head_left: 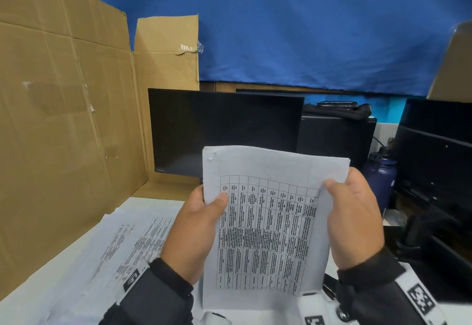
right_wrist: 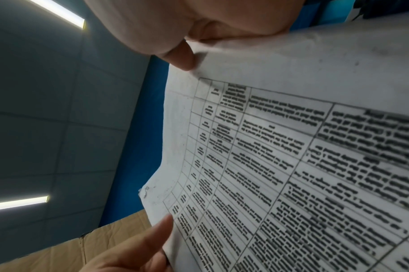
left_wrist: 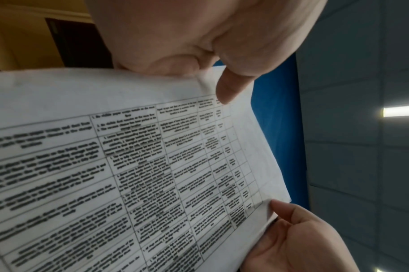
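A white printed sheet with a dense table point(head_left: 268, 225) is held upright in front of me, above the desk. My left hand point(head_left: 201, 225) grips its left edge, thumb on the front and fingers behind. My right hand point(head_left: 355, 212) grips the right edge the same way. In the left wrist view the sheet point(left_wrist: 128, 165) fills the frame, my left thumb point(left_wrist: 229, 88) pressing on it, the right hand point(left_wrist: 298, 239) at the lower edge. In the right wrist view the sheet point(right_wrist: 291, 156) shows with my right thumb point(right_wrist: 182, 57) on it and the left hand point(right_wrist: 138, 248) below. One top corner is torn.
More printed sheets point(head_left: 132, 243) lie on the white desk point(head_left: 30, 299) at the left. A tall cardboard wall point(head_left: 63, 120) stands on the left. Behind are a dark monitor point(head_left: 224, 130), black equipment point(head_left: 434, 151) at the right and a dark blue bottle point(head_left: 380, 174).
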